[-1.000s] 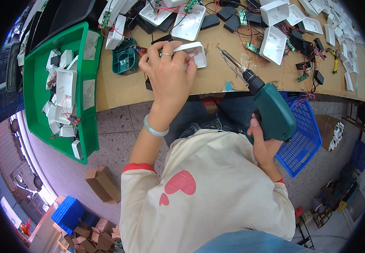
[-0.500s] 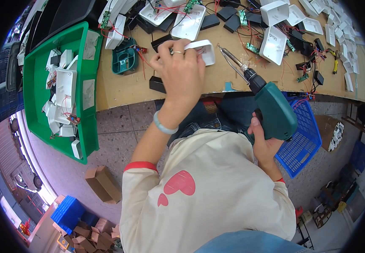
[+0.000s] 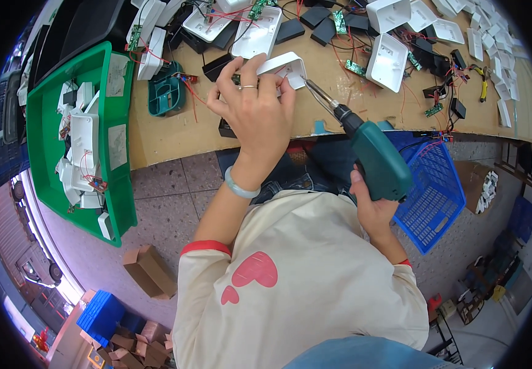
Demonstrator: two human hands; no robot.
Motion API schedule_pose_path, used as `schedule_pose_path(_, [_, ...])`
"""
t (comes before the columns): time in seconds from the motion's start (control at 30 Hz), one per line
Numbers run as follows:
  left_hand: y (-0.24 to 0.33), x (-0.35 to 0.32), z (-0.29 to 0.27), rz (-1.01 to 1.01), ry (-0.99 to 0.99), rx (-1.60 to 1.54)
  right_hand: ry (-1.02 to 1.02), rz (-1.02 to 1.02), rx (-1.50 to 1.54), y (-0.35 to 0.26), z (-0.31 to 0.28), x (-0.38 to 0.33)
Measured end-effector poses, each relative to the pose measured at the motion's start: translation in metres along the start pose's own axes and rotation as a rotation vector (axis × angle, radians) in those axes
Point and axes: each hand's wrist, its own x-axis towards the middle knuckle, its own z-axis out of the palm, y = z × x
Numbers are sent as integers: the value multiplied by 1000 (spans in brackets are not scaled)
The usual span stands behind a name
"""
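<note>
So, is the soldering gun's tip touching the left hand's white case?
Cannot tell: in the head view, the tip lines up with the rim of the white case, but depth isn't shown.

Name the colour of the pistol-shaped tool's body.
The tool's body is dark teal green, showing best in the head view.

By the left hand (image 3: 252, 106), part of the white housing (image 3: 284, 64) is covered. At this hand's near side, the black box (image 3: 226, 128) is partly hidden. Inside the right hand (image 3: 375, 212), the handle of the green soldering gun (image 3: 377, 158) is concealed. Ahead of the left hand, 1 white case (image 3: 232, 5) is cut off by the upper picture edge.
</note>
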Motion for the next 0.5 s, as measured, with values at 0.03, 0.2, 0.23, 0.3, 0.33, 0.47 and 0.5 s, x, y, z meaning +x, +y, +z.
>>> schedule_pose_path(0.03, [1,1,0,-13,-12,1,22,55,11,1,3,1])
schedule_pose_path(0.2, [2,3,3,-21,-27,16,54,118,66,2,10,8])
schedule_pose_path(0.23, [2,3,3,-8,-17,26,45,103,65,2,10,9])
schedule_pose_path(0.3, [3,4,4,5,-7,38,34,89,65,2,10,12])
schedule_pose_path(0.33, [3,4,4,10,-10,47,29,96,78,1,10,13])
schedule_pose_path(0.47, [3,5,4,21,-8,49,-36,7,56,6,12,20])
schedule_pose_path(0.5, [3,4,5,22,-9,47,-34,9,55,6,12,21])
